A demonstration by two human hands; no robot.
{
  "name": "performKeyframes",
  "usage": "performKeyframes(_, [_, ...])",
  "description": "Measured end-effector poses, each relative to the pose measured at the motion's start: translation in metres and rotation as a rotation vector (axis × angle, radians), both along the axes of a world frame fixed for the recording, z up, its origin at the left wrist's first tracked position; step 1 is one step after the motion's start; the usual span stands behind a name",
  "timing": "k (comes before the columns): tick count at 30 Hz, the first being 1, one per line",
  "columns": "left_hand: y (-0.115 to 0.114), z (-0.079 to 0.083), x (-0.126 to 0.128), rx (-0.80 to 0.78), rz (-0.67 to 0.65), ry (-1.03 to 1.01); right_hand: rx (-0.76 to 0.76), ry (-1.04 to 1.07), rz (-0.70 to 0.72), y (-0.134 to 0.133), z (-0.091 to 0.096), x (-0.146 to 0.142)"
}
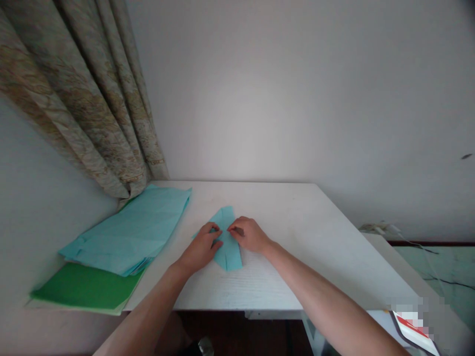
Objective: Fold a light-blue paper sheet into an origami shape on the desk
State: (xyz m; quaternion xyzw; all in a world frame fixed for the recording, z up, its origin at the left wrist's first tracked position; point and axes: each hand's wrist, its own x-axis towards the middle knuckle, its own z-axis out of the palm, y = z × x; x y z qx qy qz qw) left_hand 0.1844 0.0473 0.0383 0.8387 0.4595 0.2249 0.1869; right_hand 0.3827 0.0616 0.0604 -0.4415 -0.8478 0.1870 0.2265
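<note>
From the head camera, looking forward and down, two bare forearms reach out over a white table [282, 212] with a faint wood-grain texture. The left hand [200, 247] and right hand [249, 235] are close together, their fingertips meeting or almost meeting at the centre of a folded piece of aqua paper [229, 258]. Both hands lie on the paper, but whether they pinch it or only press on it cannot be told.

The folded paper sits near the middle of the table, its angular shape partly hidden by the hands, with one pointed flap sticking out beyond them.

To the left lies a stack of aqua paper sheets [128, 232], creased with fold lines, partly overlapping a flat sheet of green paper [83, 287]. Behind them, a patterned beige curtain [85, 109] hangs against a plain white wall [297, 99]. At the lower right, a white item with a red mark [411, 329] is partly pixelated and too blurred to identify.
</note>
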Motion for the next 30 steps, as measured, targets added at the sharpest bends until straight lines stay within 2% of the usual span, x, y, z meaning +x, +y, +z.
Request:
performKeyframes(2, [-0.007, 0.003, 0.005, -0.001, -0.042, -0.012, 0.029, -0.008, -0.054, 0.006, -0.003, 0.004])
performKeyframes(5, [-0.015, 0.008, 0.015, -0.025, -0.113, -0.028, 0.063, -0.052, -0.054, 0.011, -0.008, 0.008])
performKeyframes(9, [-0.02, 0.008, 0.025, 0.021, -0.142, 0.001, 0.027, -0.166, -0.073, 0.012, -0.011, 0.009])
performKeyframes(15, [-0.018, 0.008, 0.019, 0.111, -0.053, 0.157, -0.016, -0.209, -0.097, 0.014, -0.008, 0.013])
performKeyframes(19, [-0.014, 0.01, 0.009, 0.106, 0.027, 0.24, 0.001, -0.229, -0.134, 0.012, -0.006, 0.014])
performKeyframes(22, [-0.009, 0.005, 0.001, 0.057, 0.108, 0.308, 0.05, -0.253, -0.136, 0.01, -0.002, 0.015])
performKeyframes(25, [-0.006, -0.003, -0.006, -0.012, 0.093, 0.375, 0.096, -0.246, -0.032, 0.007, 0.002, 0.016])
performKeyframes(28, [-0.006, -0.007, -0.009, -0.042, 0.013, 0.397, 0.05, -0.223, 0.16, 0.004, 0.003, 0.014])
performKeyframes(30, [-0.009, -0.006, -0.009, -0.047, -0.059, 0.373, 0.021, -0.191, 0.225, 0.003, 0.002, 0.012])
